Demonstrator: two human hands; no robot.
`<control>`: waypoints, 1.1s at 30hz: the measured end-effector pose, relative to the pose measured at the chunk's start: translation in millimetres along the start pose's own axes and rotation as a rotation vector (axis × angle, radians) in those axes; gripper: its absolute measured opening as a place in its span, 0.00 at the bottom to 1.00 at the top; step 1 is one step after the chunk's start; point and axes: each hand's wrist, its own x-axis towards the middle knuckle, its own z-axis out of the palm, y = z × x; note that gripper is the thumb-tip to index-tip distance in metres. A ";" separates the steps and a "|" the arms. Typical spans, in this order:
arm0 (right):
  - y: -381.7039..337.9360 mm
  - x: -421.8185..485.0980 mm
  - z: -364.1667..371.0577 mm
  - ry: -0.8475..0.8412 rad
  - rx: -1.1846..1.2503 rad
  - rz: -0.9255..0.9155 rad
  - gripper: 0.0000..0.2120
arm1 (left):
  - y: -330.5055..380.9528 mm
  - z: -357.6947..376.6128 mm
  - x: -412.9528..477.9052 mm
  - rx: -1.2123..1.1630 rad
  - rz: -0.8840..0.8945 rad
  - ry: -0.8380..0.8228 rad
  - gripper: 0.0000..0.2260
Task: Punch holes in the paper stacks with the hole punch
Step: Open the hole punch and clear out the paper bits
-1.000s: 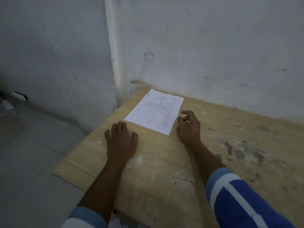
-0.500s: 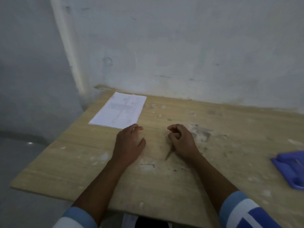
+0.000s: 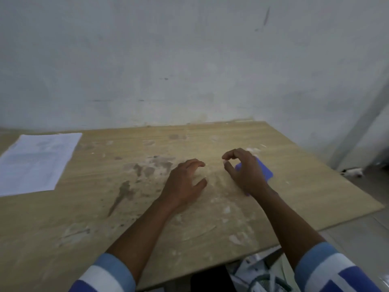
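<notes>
The flat blue plastic hole punch [image 3: 265, 173] lies mostly hidden beneath the right hand [image 3: 245, 171], whose curled, empty fingers could fumble it; the left hand [image 3: 182, 184] rests loosely spread beside it, the white paper stack [image 3: 35, 162] well apart.

Head view, downward over table [image 3: 315, 199]

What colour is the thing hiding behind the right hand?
Blue. The hole punch peeks out behind the right hand, seen in the head view.
</notes>
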 end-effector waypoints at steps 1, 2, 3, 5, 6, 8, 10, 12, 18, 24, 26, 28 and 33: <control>14.0 -3.5 -11.8 0.018 -0.033 0.022 0.04 | 12.3 10.4 6.2 -0.012 0.023 -0.031 0.23; 26.2 -7.0 -21.0 0.040 -0.053 0.043 0.03 | 22.4 19.5 11.2 -0.022 0.040 -0.055 0.25; 36.7 -11.5 -28.0 0.066 -0.061 0.062 0.03 | 31.3 28.3 16.1 -0.032 0.053 -0.075 0.27; 51.9 -21.0 -35.2 0.130 -0.046 0.086 0.04 | 44.4 43.9 25.5 -0.055 0.060 -0.109 0.33; 57.7 -25.0 -36.8 0.165 -0.023 0.094 0.04 | 49.5 50.8 30.2 -0.065 0.053 -0.130 0.37; 68.2 -31.5 -38.5 0.226 0.040 0.124 0.05 | 57.8 64.0 39.2 -0.085 0.020 -0.198 0.46; 75.9 -37.9 -36.9 0.256 0.124 0.203 0.07 | 64.6 75.9 47.1 -0.124 -0.018 -0.278 0.55; 80.3 -44.4 -32.2 0.272 0.243 0.330 0.08 | 70.9 85.8 53.3 -0.139 -0.026 -0.299 0.58; 89.0 -47.3 -24.2 0.176 0.352 0.463 0.10 | 79.2 104.0 76.1 -0.117 0.039 -0.278 0.52; 91.6 -48.9 -23.3 0.160 0.332 0.446 0.09 | 78.9 115.3 73.6 -0.198 0.001 -0.198 0.52; 91.6 -48.8 -22.8 0.170 0.338 0.445 0.10 | 76.7 120.4 71.8 -0.233 -0.002 -0.158 0.48; 91.0 -48.3 -22.7 0.175 0.355 0.453 0.10 | 76.9 122.0 72.5 -0.301 -0.030 -0.153 0.46; 85.5 -48.5 -24.4 0.204 0.464 0.424 0.10 | 73.2 124.7 72.9 -0.391 -0.040 -0.096 0.46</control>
